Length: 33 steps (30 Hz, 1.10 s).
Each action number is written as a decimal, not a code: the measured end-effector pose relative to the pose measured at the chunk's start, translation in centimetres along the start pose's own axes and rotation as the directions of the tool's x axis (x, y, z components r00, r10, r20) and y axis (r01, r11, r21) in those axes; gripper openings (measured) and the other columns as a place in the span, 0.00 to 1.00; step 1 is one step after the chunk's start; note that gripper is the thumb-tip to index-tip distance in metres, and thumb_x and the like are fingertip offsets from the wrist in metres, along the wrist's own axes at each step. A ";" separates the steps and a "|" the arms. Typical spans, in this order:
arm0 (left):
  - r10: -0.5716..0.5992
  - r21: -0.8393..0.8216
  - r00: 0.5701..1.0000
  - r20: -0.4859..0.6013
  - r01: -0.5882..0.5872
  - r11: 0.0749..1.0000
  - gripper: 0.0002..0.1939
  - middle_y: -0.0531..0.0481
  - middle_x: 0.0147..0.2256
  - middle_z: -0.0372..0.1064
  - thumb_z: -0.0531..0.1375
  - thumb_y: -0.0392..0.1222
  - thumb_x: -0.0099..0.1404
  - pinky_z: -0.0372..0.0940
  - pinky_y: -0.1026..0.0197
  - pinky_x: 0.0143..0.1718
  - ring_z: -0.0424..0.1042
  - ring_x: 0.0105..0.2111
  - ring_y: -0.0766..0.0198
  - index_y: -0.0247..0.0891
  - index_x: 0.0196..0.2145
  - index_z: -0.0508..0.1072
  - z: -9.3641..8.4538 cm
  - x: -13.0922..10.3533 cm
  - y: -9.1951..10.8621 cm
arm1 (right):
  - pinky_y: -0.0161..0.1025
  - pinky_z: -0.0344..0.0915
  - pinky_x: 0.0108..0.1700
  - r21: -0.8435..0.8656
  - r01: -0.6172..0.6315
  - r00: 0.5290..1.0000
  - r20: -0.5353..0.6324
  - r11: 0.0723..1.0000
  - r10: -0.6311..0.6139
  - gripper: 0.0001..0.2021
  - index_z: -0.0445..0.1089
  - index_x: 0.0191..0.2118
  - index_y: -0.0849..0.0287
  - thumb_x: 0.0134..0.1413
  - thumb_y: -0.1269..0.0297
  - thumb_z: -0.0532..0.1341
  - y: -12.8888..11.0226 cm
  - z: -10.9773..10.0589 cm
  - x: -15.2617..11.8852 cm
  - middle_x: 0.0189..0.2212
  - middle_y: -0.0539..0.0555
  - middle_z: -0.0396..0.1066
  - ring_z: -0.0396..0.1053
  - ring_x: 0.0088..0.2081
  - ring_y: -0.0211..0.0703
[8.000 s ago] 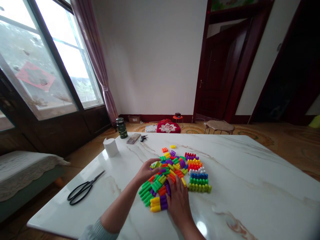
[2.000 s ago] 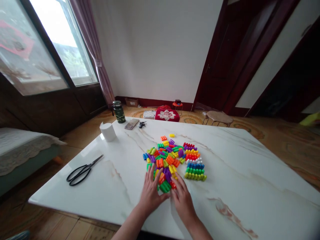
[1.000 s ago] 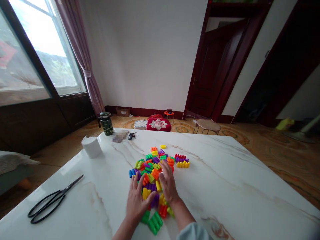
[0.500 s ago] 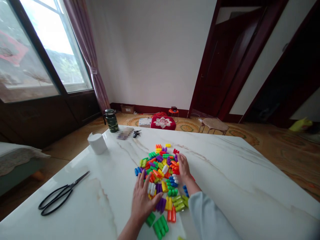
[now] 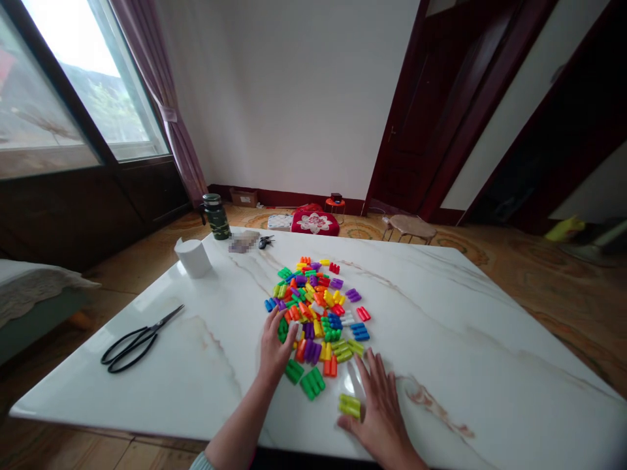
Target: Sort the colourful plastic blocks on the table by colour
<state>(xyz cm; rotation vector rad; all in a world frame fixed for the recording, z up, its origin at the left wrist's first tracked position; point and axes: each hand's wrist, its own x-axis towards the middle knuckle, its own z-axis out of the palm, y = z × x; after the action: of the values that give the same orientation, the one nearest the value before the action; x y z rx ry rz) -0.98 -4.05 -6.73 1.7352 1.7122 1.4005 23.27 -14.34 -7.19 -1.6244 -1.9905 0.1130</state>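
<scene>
A loose heap of colourful plastic building blocks (image 5: 313, 307) lies on the marble-patterned white table. At the heap's left edge is my left hand (image 5: 277, 346), fingers apart, close to a green block (image 5: 283, 330) and a white block partly hidden by the fingers. My right hand (image 5: 379, 405) is spread near the table's front edge, its thumb just below a yellow-green block (image 5: 349, 405) that lies apart from the heap. Two green blocks (image 5: 312, 382) sit between the hands. Purple blocks (image 5: 353, 295) and blue blocks (image 5: 360, 331) lie along the heap's right side.
Black-handled scissors (image 5: 142, 339) lie at the left of the table (image 5: 465, 326). A white paper roll (image 5: 192, 258), a dark green flask (image 5: 216, 216) and keys (image 5: 265, 242) stand or lie at the back left. Beyond are a round stool (image 5: 410, 226) and a red cushioned seat (image 5: 315, 222).
My right hand has moved from the heap's right side toward me, down by the yellow-green block. My left hand stays at the heap's left edge. The view has tilted down slightly.
</scene>
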 end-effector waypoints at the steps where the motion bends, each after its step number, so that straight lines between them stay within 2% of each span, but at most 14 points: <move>1: -0.005 -0.015 1.000 -0.005 0.005 1.000 0.22 0.40 0.59 0.61 0.57 0.52 0.66 0.60 0.46 0.60 0.62 0.60 0.50 0.38 0.53 0.69 0.0 0.0 0.0 | 0.73 0.46 0.61 -0.043 -0.014 1.000 0.000 0.999 0.014 0.54 0.38 0.70 0.46 0.43 0.48 0.69 0.6 0.3 -1.2 0.70 0.61 0.41 0.42 0.68 0.70; 3: -0.003 -0.035 1.000 -0.008 0.003 0.999 0.21 0.40 0.59 0.62 0.56 0.52 0.66 0.59 0.46 0.60 0.63 0.59 0.50 0.38 0.52 0.70 -0.1 0.1 0.0 | 0.71 0.45 0.62 -0.097 -0.047 0.999 0.013 0.994 0.049 0.56 0.32 0.71 0.46 0.43 0.49 0.68 1.4 1.2 -1.9 0.70 0.61 0.39 0.40 0.68 0.67; 5: 0.001 -0.044 1.000 -0.017 -0.002 0.999 0.21 0.40 0.58 0.62 0.57 0.52 0.66 0.59 0.46 0.60 0.63 0.59 0.50 0.39 0.52 0.70 0.0 0.2 -0.1 | 0.67 0.44 0.64 -0.125 -0.071 0.996 0.046 0.990 0.077 0.54 0.30 0.71 0.50 0.47 0.49 0.66 1.2 2.1 -0.9 0.70 0.61 0.39 0.37 0.69 0.63; 9: 0.010 0.008 1.000 -0.027 -0.009 1.000 0.23 0.39 0.60 0.59 0.58 0.53 0.65 0.61 0.45 0.59 0.61 0.60 0.48 0.39 0.53 0.70 -0.6 -0.4 -0.2 | 0.62 0.44 0.66 -0.111 -0.082 0.991 0.098 0.990 0.093 0.47 0.38 0.70 0.59 0.54 0.42 0.59 -0.9 4.2 2.9 0.69 0.66 0.41 0.37 0.69 0.59; 12: 0.134 0.133 0.987 0.090 -0.145 0.981 0.28 0.40 0.66 0.49 0.58 0.54 0.64 0.57 0.41 0.61 0.54 0.64 0.45 0.43 0.60 0.64 -1.8 -2.0 0.2 | 0.62 0.45 0.66 -0.067 -0.089 0.990 0.101 0.994 0.096 0.45 0.44 0.69 0.63 0.55 0.39 0.56 -3.0 5.8 4.6 0.69 0.69 0.41 0.38 0.69 0.60; 14: 0.254 0.232 0.945 0.206 -0.300 0.925 0.34 0.42 0.68 0.43 0.60 0.59 0.61 0.49 0.35 0.63 0.46 0.67 0.41 0.47 0.63 0.61 -2.6 -3.3 0.9 | 0.62 0.45 0.66 -0.022 -0.070 0.991 0.116 0.997 0.073 0.42 0.46 0.69 0.63 0.57 0.41 0.54 -4.2 6.5 5.1 0.69 0.68 0.41 0.38 0.69 0.60; 16: 0.363 0.286 0.875 0.321 -0.455 0.844 0.43 0.43 0.69 0.40 0.63 0.66 0.54 0.43 0.31 0.63 0.40 0.67 0.36 0.50 0.64 0.59 -3.2 -4.3 1.5 | 0.61 0.46 0.66 0.055 -0.002 0.990 0.142 0.998 -0.006 0.35 0.49 0.68 0.59 0.62 0.46 0.52 -4.6 6.5 5.5 0.69 0.64 0.44 0.42 0.69 0.57; 19: 0.429 0.320 0.791 0.437 -0.582 0.747 0.48 0.43 0.69 0.41 0.65 0.66 0.51 0.41 0.30 0.63 0.39 0.67 0.34 0.50 0.65 0.58 -3.2 -4.5 1.7 | 0.55 0.49 0.66 0.197 0.113 0.987 0.087 0.974 -0.132 0.23 0.60 0.63 0.53 0.67 0.57 0.45 -3.3 5.7 6.8 0.66 0.57 0.55 0.53 0.66 0.49; 20: 0.420 0.348 0.794 0.438 -0.581 0.735 0.46 0.44 0.69 0.42 0.65 0.62 0.52 0.41 0.31 0.63 0.39 0.67 0.35 0.50 0.65 0.58 -3.0 -4.4 1.5 | 0.54 0.50 0.66 0.224 0.124 0.991 0.018 0.967 -0.131 0.22 0.65 0.60 0.53 0.67 0.59 0.44 -2.2 5.3 7.5 0.64 0.57 0.58 0.55 0.65 0.47; 22: 0.375 0.432 0.845 0.382 -0.522 0.736 0.41 0.45 0.68 0.44 0.66 0.54 0.54 0.43 0.31 0.63 0.41 0.67 0.36 0.51 0.64 0.60 -2.5 -3.8 0.9 | 0.55 0.50 0.65 0.224 0.069 0.985 -0.168 0.972 -0.032 0.22 0.71 0.54 0.55 0.67 0.58 0.44 0.6 4.5 9.6 0.61 0.58 0.63 0.57 0.63 0.48; 24: 0.327 0.506 0.900 0.288 -0.433 0.746 0.36 0.45 0.68 0.47 0.65 0.49 0.56 0.45 0.32 0.62 0.43 0.67 0.38 0.51 0.62 0.62 -2.1 -3.2 0.1 | 0.61 0.48 0.64 0.180 -0.121 0.948 -0.271 0.976 0.167 0.24 0.68 0.56 0.56 0.65 0.53 0.45 3.5 3.9 12.0 0.61 0.59 0.62 0.54 0.64 0.53; 27: 0.297 0.555 0.937 0.187 -0.350 0.755 0.31 0.44 0.67 0.50 0.63 0.46 0.59 0.47 0.33 0.62 0.46 0.67 0.40 0.50 0.60 0.65 -1.6 -2.9 -0.7 | 0.66 0.46 0.63 0.113 -0.376 0.912 -0.129 0.920 0.389 0.30 0.58 0.64 0.56 0.63 0.47 0.46 6.3 4.0 15.5 0.66 0.60 0.54 0.48 0.67 0.58; 30: 0.287 0.575 0.949 0.132 -0.309 0.757 0.28 0.43 0.67 0.49 0.60 0.46 0.63 0.48 0.33 0.62 0.46 0.67 0.41 0.48 0.60 0.66 -1.4 -3.0 -1.0 | 0.61 0.44 0.65 0.062 -0.368 0.930 0.041 0.928 0.366 0.29 0.60 0.63 0.55 0.63 0.47 0.44 5.8 5.4 17.5 0.65 0.58 0.56 0.50 0.66 0.54; 33: 0.294 0.571 0.948 0.121 -0.309 0.760 0.26 0.43 0.67 0.48 0.59 0.48 0.65 0.49 0.34 0.62 0.45 0.67 0.42 0.46 0.61 0.65 -1.3 -3.1 -1.1 | 0.56 0.46 0.65 0.053 -0.309 0.951 0.043 0.950 0.307 0.29 0.64 0.61 0.57 0.64 0.47 0.43 2.9 7.4 17.9 0.64 0.60 0.56 0.51 0.66 0.52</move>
<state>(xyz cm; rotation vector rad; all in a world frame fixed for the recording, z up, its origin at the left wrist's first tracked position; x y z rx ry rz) -2.04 -7.13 -8.23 2.4386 2.0698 0.9963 20.40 4.97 -8.02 -1.8946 -1.7258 0.3168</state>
